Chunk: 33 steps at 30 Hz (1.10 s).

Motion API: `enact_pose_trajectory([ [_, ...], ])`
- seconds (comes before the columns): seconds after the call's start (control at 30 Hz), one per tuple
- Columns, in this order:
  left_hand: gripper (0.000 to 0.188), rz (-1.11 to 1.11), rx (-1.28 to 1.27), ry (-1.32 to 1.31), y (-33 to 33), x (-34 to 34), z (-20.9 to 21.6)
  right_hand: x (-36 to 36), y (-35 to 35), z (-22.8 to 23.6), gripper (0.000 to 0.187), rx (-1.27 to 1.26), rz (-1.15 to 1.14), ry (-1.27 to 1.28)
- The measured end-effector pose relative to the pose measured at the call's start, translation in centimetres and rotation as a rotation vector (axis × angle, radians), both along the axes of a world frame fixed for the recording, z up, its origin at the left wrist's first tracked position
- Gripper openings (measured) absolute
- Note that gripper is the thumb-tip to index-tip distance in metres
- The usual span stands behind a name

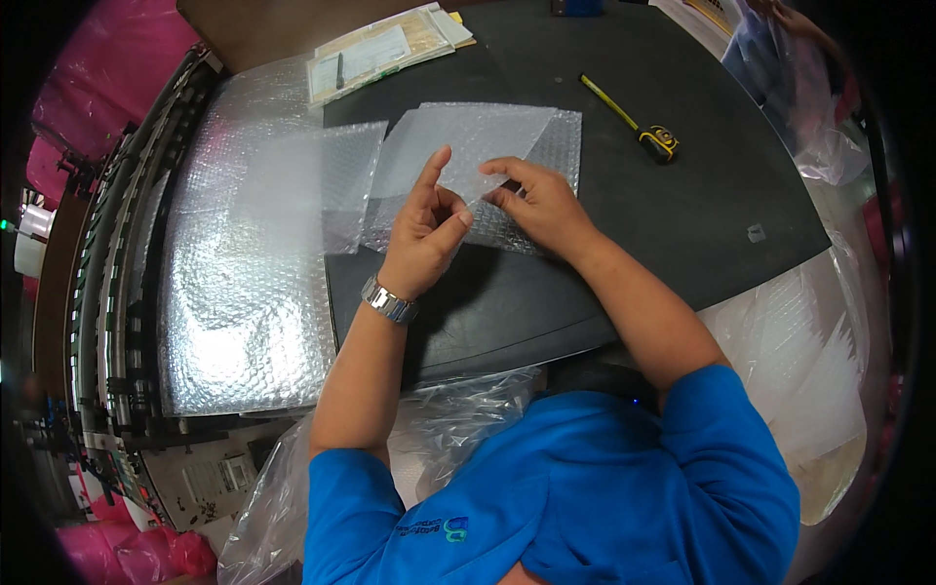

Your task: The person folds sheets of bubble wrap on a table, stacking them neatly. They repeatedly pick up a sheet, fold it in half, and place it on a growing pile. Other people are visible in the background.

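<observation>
A bubble wrap sheet [548, 148], translucent and seemingly part of a small stack or a folded piece, lies on the dark table in front of me. My left hand [426, 234], with a metal watch on its wrist, pinches the sheet's near part between thumb and curled fingers, its index finger pointing up. Just to the right, my right hand [542, 207] grips the same sheet with thumb and fingertips bent together. The exact edge between the fingers is hard to make out. Another clear bubble wrap piece [353, 180] lies partly under the left side.
A wide bubble wrap length [249, 292] covers the table's left side, beside a machine with rollers [93, 292]. Papers with a pen [385, 51] lie at the back. A yellow tape measure [659, 143] sits partly extended at right. Plastic bags [795, 341] hang beyond the right edge.
</observation>
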<state>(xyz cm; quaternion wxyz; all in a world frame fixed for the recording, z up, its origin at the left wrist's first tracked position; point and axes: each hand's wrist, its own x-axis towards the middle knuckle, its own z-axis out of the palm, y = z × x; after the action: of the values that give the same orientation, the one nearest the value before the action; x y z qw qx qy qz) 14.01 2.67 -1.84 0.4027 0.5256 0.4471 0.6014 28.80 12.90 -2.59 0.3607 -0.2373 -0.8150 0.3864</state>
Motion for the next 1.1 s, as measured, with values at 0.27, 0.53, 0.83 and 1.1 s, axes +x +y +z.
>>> enact_pose_trajectory([
  [0.27, 0.073, -0.012, -0.055, 0.12, 0.2, -0.1, 0.0, -0.1, -0.2, -0.1, 0.031, -0.003, 0.017, -0.01],
  [0.53, 0.061, 0.058, -0.093, 0.09, 0.1, 0.1, 0.2, -0.1, -0.2, -0.4, 0.037, 0.069, 0.054, 0.022],
  [0.83, 0.033, 0.149, -0.067, -0.038, 0.6, -0.5, -0.8, 0.0, -0.8, 0.3, 0.054, 0.009, 0.127, -0.003],
  [1.1, 0.045, 0.011, -0.107, -0.217, 0.1, 0.7, 0.4, -0.5, -0.7, -0.3, 0.08, -0.405, 0.281, 0.31],
])
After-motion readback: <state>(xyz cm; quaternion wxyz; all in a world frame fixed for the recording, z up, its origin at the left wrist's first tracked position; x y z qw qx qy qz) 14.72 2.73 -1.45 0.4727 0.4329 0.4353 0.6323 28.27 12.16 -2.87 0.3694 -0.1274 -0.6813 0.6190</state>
